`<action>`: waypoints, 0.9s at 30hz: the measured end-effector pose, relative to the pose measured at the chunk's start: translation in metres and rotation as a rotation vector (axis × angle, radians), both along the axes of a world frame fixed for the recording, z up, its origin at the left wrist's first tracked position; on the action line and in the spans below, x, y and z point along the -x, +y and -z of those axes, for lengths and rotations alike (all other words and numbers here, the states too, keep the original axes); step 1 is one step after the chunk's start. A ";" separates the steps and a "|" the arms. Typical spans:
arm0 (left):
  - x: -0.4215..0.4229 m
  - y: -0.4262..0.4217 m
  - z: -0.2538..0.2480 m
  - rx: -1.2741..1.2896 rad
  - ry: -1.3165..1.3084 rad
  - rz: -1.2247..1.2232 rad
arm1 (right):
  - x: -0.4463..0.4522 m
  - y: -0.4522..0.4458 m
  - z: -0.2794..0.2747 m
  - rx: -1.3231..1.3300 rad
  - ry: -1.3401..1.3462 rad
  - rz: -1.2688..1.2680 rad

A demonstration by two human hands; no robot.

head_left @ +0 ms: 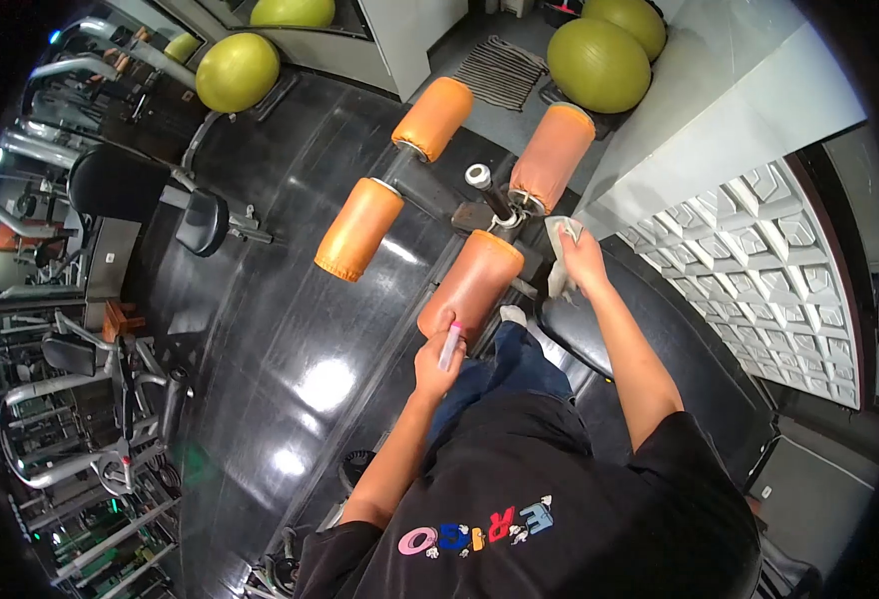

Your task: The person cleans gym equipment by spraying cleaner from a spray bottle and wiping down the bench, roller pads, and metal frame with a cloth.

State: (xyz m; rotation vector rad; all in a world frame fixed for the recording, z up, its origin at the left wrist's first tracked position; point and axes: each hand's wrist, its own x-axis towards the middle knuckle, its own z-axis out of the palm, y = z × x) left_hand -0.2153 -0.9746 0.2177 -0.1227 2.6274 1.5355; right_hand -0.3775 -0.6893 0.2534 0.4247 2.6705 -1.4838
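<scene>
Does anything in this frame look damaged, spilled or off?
The roller pad by the left hand looks odd: it is dull reddish-brown with orange along its far edge, unlike the evenly orange pad opposite. Wear or staining is possible. I see no spill.

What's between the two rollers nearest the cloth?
Head view: metal fittings sit between the upper roller and the lower roller, next to a capped post.

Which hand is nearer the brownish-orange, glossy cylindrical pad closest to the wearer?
Left. Left hand: at the near end of the pad; right hand: to the right of its far end.
</scene>
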 end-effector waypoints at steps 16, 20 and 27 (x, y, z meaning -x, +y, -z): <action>0.019 -0.062 0.037 -0.652 -0.385 -0.362 | -0.159 -0.169 0.042 0.034 -0.262 -0.701; -0.010 -0.071 0.031 -0.556 -0.255 -0.326 | -0.120 -0.126 0.039 0.139 -0.145 -0.588; -0.008 -0.056 -0.020 -0.365 -0.124 -0.028 | -0.004 -0.070 0.040 0.027 0.176 0.280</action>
